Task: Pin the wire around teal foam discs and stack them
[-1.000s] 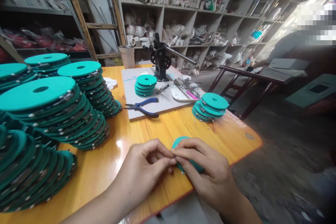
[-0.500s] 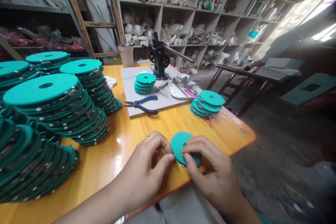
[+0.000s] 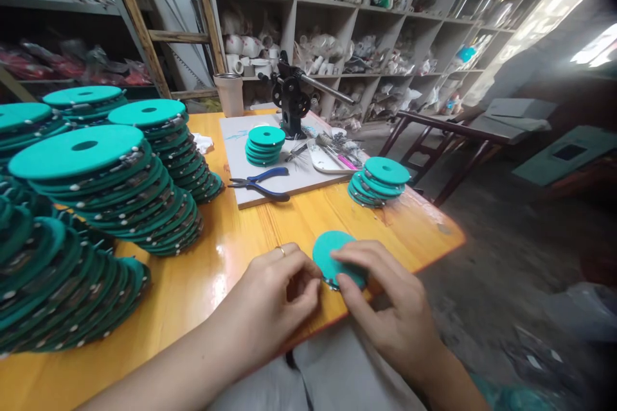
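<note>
A teal foam spool lies near the front edge of the wooden table, with small beads or metal bits along its rim. My right hand grips it from the right, fingers over its top face and thumb at the near rim, covering the centre hole. Close by the spool's left rim, my left hand, with a ring on one finger, is closed in a pinch. Whatever sits between those fingertips is too small or hidden to name.
Tall stacks of teal spools fill the table's left side. Smaller stacks stand on a grey board and at the right. Blue-handled pliers, a white tray with tools and a black clamp device are behind.
My right fingers have shifted from pinching around the spool's centre hole to lying across its face. My left hand stays pinched by the rim. The camera view has tilted slightly.
</note>
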Motion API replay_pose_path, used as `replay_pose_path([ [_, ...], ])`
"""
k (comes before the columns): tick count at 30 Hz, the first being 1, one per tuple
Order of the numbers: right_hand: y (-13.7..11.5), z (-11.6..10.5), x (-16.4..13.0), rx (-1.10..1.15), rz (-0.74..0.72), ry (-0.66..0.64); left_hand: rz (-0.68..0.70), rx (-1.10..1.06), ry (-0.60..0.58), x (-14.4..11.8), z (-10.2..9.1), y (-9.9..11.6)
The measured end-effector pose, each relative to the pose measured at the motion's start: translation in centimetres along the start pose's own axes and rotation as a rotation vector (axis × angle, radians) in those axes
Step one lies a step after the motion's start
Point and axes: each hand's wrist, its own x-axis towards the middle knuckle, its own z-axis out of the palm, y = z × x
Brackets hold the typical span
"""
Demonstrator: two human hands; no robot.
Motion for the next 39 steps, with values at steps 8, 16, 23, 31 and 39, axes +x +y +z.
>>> replay_pose_path([
  [8, 2.3, -2.5, -2.5, -0.317, 0.200, -0.210, 0.241, 0.101, -0.122, -0.1, 0.1, -0.1],
  [16, 1.8, -0.6, -2.3, -0.047, 0.280, 0.000, 0.341, 0.219, -0.096, -0.5, 0.2, 0.3],
  [23, 1.0, -1.3, -0.5, -0.069, -0.019, -0.096, 0.365, 0.202, -0.001, -0.5, -0.7, 0.6],
  [31, 0.4, -0.5, 1.2, -0.101, -0.063, -0.223, 0.413, 0.238, 0.106, -0.1, -1.1, 0.1],
  [39, -0.3, -0.5, 1.5, -0.081, -0.064, -0.281, 0.435, 0.147, 0.212, 0.3, -1.9, -0.2],
])
